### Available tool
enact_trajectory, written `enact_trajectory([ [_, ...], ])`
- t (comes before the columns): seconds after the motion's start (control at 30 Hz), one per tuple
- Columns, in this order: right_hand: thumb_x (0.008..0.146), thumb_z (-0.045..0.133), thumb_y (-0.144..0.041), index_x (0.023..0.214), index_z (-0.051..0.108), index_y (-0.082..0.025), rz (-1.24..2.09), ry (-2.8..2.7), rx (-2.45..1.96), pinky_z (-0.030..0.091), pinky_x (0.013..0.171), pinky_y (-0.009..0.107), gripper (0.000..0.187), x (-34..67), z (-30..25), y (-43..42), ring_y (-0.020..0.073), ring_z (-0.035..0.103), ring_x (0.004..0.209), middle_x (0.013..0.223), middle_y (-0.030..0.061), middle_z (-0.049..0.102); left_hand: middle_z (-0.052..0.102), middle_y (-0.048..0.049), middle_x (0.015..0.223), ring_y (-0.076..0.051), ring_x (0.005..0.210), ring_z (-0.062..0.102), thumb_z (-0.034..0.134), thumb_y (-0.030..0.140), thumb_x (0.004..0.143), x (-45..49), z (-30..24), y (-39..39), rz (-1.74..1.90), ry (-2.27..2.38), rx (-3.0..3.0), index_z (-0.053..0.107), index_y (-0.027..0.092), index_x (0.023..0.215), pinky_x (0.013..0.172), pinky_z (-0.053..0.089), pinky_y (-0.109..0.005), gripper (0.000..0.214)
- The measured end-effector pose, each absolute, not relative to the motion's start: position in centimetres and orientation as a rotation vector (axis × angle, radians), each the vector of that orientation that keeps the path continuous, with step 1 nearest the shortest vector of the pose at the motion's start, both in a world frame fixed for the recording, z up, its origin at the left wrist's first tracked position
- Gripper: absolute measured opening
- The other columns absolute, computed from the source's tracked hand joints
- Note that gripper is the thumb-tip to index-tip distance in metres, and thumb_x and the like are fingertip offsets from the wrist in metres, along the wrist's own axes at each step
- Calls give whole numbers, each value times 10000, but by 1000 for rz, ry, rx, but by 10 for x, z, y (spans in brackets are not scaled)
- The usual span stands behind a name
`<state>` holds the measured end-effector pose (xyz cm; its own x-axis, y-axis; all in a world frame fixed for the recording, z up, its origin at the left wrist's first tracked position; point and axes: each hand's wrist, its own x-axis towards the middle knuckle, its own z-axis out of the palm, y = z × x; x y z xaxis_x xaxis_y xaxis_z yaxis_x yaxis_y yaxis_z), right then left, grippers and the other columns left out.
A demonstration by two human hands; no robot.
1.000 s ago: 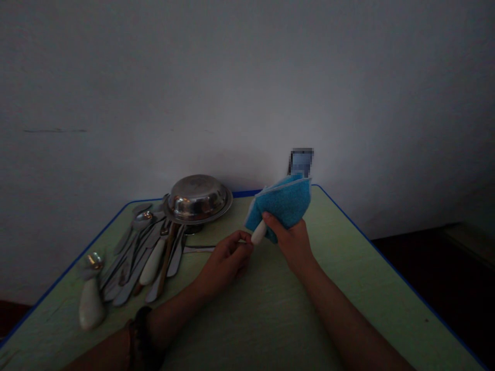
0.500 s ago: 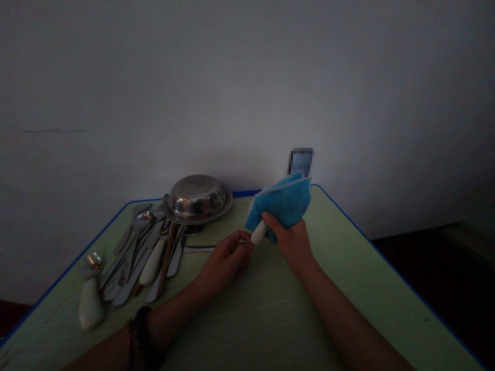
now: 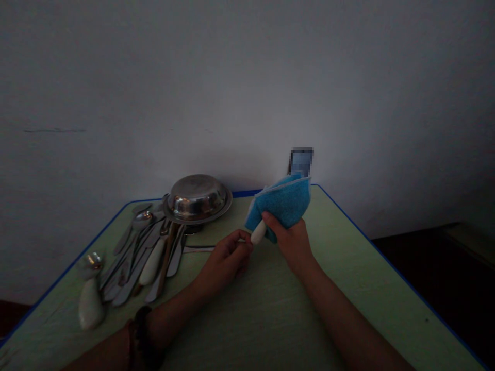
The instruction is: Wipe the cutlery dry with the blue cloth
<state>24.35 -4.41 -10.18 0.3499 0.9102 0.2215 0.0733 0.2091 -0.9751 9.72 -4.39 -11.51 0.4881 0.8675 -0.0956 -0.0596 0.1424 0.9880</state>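
The right hand [image 3: 294, 239] is gripping a folded blue cloth [image 3: 286, 203], from which a pale handle [image 3: 258, 234] is poking out, at two o'clock from the left hand [image 3: 230, 252]. The left hand is holding its fingers curled nearly closed at the handle's end, though whether they are pinching it I cannot tell. On the tabletop [image 3: 348, 252], heaped cutlery [image 3: 152, 264] is lying at nine o'clock from that hand, an upturned metal bowl [image 3: 198, 198] sitting at eleven.

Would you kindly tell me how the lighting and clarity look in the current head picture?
Head view throughout: dim overall, darkest over the floor at right; small glints on the bowl and a spoon; the cloth distinctly blue; the screen behind it blocky with pixelation.
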Motion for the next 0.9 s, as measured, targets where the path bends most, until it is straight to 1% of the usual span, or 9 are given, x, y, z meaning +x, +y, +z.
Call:
enact_trajectory([
  [0.17, 639, 633, -405, 590, 549, -157, 762, -1042, -1243, 385, 510, 233, 266, 243, -102, -44, 94, 440, 507, 537, -35, 492, 318, 108, 457, -43, 368, 267, 477, 274, 783, 97, -115, -44, 802, 839, 1271, 434, 189, 766, 342, 229, -147, 96],
  [0.37, 628, 632, -407, 614, 575, -153, 750, -1030, -1254, 403, 537, 249, 261, 243, -102, -43, 107, 468, 527, 557, -19, 531, 323, 109, 452, -43, 369, 272, 467, 262, 779, 97, -116, -43, 796, 837, 1266, 430, 193, 761, 344, 245, -143, 80],
  [0.53, 632, 627, -407, 589, 562, -153, 723, -1005, -1269, 397, 513, 242, 266, 244, -103, -42, 103, 455, 510, 540, -17, 520, 322, 111, 443, -39, 366, 268, 461, 252, 776, 96, -115, -44, 808, 826, 1269, 417, 189, 736, 347, 240, -141, 87],
  [0.67, 641, 625, -399, 630, 576, -144, 738, -1003, -1246, 404, 532, 250, 259, 244, -103, -42, 105, 459, 519, 557, -11, 529, 318, 116, 440, -39, 356, 262, 459, 264, 784, 97, -116, -44, 804, 838, 1279, 415, 191, 752, 339, 231, -144, 91],
  [0.9, 643, 628, -394, 627, 580, -151, 757, -996, -1228, 409, 560, 259, 248, 242, -102, -43, 109, 472, 534, 569, -16, 539, 331, 117, 456, -36, 347, 287, 466, 276, 792, 95, -120, -42, 787, 854, 1343, 437, 193, 810, 327, 233, -142, 90],
])
